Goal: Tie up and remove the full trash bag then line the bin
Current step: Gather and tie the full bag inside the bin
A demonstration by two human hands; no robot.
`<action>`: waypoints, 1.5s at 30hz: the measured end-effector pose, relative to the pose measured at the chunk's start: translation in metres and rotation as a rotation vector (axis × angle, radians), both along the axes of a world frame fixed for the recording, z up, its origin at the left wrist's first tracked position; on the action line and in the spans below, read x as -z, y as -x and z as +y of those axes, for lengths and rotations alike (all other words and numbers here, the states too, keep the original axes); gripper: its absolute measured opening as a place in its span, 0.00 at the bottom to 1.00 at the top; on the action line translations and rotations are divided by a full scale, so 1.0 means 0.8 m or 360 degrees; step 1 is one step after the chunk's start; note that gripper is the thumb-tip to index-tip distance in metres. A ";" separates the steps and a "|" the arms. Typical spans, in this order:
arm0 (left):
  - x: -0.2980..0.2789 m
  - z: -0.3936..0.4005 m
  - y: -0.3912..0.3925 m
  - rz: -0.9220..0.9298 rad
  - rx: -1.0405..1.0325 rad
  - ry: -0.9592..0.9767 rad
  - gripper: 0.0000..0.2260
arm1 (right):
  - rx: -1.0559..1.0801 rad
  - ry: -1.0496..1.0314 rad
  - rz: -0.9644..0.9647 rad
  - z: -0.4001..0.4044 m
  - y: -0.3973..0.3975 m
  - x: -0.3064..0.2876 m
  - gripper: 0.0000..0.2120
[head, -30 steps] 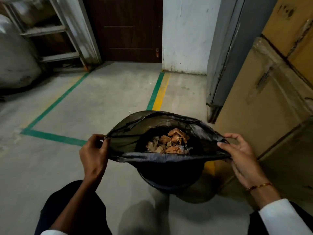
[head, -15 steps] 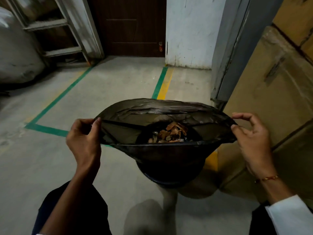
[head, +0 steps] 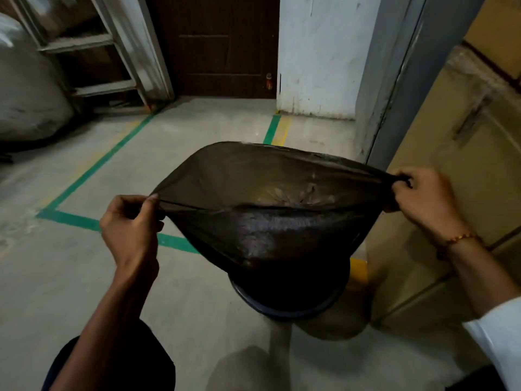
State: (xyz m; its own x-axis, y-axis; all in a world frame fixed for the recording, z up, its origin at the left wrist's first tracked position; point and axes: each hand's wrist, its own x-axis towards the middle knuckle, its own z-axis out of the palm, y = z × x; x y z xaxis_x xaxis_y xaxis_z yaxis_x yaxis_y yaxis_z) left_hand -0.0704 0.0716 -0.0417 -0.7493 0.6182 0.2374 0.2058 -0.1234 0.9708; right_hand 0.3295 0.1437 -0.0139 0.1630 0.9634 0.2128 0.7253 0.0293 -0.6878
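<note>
A thin black trash bag (head: 270, 232) rises out of a dark round bin (head: 284, 309) on the concrete floor. My left hand (head: 132, 227) pinches the bag's left rim corner. My right hand (head: 417, 196) grips the right rim corner, which is bunched into a point. The rim is stretched wide and flat between both hands, so the mouth is nearly a slit. Brownish waste shows only faintly through the plastic. Most of the bin is hidden under the bag.
Large cardboard boxes (head: 462, 176) stand close on the right, beside a grey metal door frame (head: 394, 80). Green floor tape (head: 93, 170) marks the concrete. A dark wooden door (head: 220, 46) is ahead, a metal rack (head: 93, 43) and a big white sack (head: 25, 88) at far left.
Both hands lifted and pulled apart, stretching the bag's rim taut and higher above the bin. The open mouth has narrowed, hiding the waste that was visible before.
</note>
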 end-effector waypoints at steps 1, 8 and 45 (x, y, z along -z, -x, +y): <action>0.002 0.000 0.004 -0.0063 -0.0001 0.0021 0.08 | 0.0039 -0.0020 0.0275 -0.002 0.004 0.001 0.14; 0.011 -0.013 0.031 -0.0516 0.0167 0.0086 0.08 | 0.0043 -0.0096 0.1209 -0.033 0.004 -0.001 0.18; 0.127 0.019 -0.042 -0.0456 0.0709 0.0480 0.07 | 0.0474 0.0400 0.1475 -0.054 0.015 0.105 0.30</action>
State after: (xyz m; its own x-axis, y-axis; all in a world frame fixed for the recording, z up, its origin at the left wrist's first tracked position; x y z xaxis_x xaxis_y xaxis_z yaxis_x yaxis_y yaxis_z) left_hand -0.0367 0.0871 -0.1433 -0.4115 0.8954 -0.1700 -0.0773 0.1516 0.9854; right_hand 0.3172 0.1008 -0.0979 0.4030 0.8560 -0.3238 -0.1451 -0.2895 -0.9461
